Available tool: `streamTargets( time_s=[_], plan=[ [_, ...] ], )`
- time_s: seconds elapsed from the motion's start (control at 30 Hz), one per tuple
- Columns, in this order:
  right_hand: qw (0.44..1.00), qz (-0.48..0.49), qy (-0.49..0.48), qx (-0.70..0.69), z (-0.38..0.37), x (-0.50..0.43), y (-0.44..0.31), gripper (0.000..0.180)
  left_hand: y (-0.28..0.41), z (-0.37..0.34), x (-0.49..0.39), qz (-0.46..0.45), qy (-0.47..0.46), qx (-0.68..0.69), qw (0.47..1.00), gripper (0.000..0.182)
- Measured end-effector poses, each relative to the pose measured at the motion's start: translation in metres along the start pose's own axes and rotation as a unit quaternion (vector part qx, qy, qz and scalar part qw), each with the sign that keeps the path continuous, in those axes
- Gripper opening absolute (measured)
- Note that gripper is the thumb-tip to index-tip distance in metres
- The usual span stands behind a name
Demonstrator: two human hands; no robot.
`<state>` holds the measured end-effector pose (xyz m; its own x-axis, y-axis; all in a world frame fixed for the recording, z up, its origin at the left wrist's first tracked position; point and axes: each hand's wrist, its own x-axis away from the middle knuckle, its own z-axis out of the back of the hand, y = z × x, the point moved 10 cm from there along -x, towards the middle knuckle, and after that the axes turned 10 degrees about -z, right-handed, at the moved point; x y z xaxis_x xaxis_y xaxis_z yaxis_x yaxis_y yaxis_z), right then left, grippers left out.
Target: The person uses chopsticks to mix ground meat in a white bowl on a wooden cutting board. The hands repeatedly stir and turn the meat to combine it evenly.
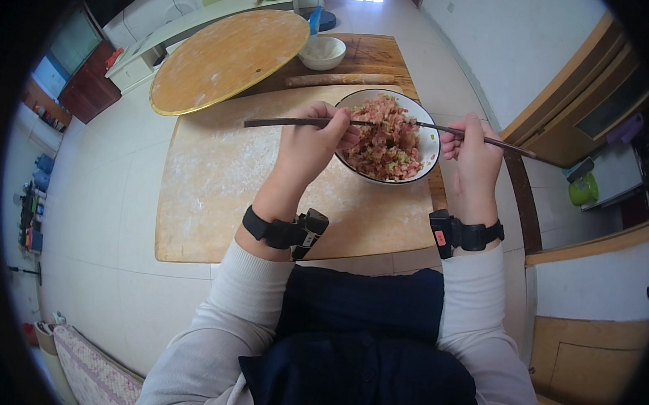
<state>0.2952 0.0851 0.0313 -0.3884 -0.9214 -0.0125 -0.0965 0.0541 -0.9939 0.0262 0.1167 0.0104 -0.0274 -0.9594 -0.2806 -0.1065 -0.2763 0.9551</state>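
My left hand [317, 140] grips a dark chopstick [268, 122] that lies nearly level, its tip over the meat filling. Another dark chopstick [514, 148] is held in my right hand [472, 146], its thin end reaching over the bowl from the right. Between my hands, a white bowl with a dark rim [431, 153] holds minced meat filling [387, 137] with green bits. The bowl sits at the right of a flour-dusted wooden board [221, 198]. Behind the bowl lies a floury rolling pin [340, 80].
A round, yellow-rimmed board [233, 60] lies at the far left, overhanging the large board. Beside it stands a white bowl [322, 53] on the wooden table [369, 52]. A doorway with a wooden frame [557, 88] is to the right, and a low white cabinet [135, 69] stands far left.
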Motion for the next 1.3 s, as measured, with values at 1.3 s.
streamTargets(
  time_s=[1.3],
  plan=[
    [0.992,0.104,-0.064,0.035,-0.018,0.012,-0.020,0.034,0.016,0.004,-0.001,-0.069,-0.003,-0.037,0.997,0.020]
  ],
)
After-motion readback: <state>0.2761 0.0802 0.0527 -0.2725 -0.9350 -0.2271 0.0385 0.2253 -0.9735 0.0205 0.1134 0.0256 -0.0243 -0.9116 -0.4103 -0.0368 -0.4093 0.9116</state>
